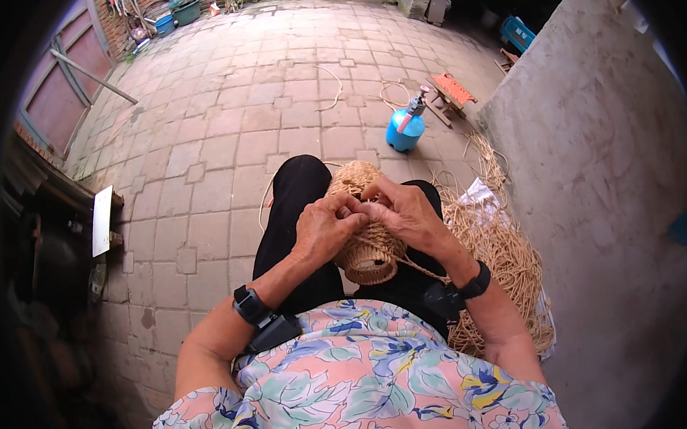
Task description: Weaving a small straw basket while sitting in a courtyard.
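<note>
On the person's lap, between the two forearms, lies a woven straw basket [367, 244], tipped on its side with its finished ringed base turned toward the body. The round base and a good stretch of the wall look already plaited, tight and even; the far rim, under the fingers, seems to be where work goes on, so by my judgement the body is largely done and the upper edge is left. The left hand [323, 229] rests on the basket's left flank, its fingers curled together and pinched on the straw at the top edge. The right hand [405, 212] lies over the upper right side, fingers closed on the same spot, the two hands touching each other. A loose strand [425, 271] runs from the basket under the right wrist toward the heap of raw straw [504, 262] on the paved floor [227, 143] at the person's right. Farther off stand a blue spray bottle [405, 126] and a small orange stool [451, 92].
</note>
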`<act>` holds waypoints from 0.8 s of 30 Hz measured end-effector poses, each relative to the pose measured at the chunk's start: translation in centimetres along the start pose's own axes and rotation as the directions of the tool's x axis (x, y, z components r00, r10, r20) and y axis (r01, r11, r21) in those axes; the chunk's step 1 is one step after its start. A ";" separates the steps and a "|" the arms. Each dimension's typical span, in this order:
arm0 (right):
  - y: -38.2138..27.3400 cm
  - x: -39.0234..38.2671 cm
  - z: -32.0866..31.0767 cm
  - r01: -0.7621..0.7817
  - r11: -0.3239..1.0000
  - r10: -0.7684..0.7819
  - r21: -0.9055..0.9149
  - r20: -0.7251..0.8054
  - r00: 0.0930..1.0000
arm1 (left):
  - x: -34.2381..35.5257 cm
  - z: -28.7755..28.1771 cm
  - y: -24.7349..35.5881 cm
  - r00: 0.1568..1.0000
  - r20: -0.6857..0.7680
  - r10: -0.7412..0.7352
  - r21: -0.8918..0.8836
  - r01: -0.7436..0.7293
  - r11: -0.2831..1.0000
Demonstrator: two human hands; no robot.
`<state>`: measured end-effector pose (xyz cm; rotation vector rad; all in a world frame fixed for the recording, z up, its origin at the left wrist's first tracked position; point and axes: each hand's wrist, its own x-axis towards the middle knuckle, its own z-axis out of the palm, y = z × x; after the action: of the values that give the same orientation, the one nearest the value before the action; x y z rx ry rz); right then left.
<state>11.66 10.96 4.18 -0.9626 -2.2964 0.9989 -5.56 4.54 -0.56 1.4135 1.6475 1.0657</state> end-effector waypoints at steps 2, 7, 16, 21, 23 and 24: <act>-0.2 0.1 0.0 0.052 0.998 -0.051 -0.022 0.012 0.999 | 0.0 0.0 -0.1 0.999 0.021 -0.029 -0.011 0.029 1.000; 0.4 0.8 0.5 0.135 0.971 -0.144 -0.195 -0.030 0.989 | 0.1 -0.1 -0.6 0.999 0.036 0.018 -0.055 -0.016 0.998; 0.7 1.0 -0.5 0.085 0.996 -0.088 0.037 0.099 0.991 | 0.5 -0.3 -1.4 0.995 0.099 0.003 -0.194 0.017 0.981; 0.4 1.6 0.9 0.001 0.907 -0.021 -0.422 -0.042 0.999 | 0.4 -0.6 -0.9 0.992 0.128 -0.007 -0.189 0.031 0.982; 0.4 1.7 1.3 -0.014 0.900 -0.008 -0.436 -0.049 0.999 | 0.4 -0.5 -0.7 0.996 0.086 0.016 -0.070 -0.010 0.997; 0.4 1.7 1.4 -0.033 0.892 0.003 -0.451 -0.067 0.998 | 0.4 -0.4 -0.7 0.996 0.091 0.001 -0.070 0.005 0.998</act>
<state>9.82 11.85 3.22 -1.1750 -2.5205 0.4268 -6.23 4.87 -1.00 1.3939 1.5320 1.0321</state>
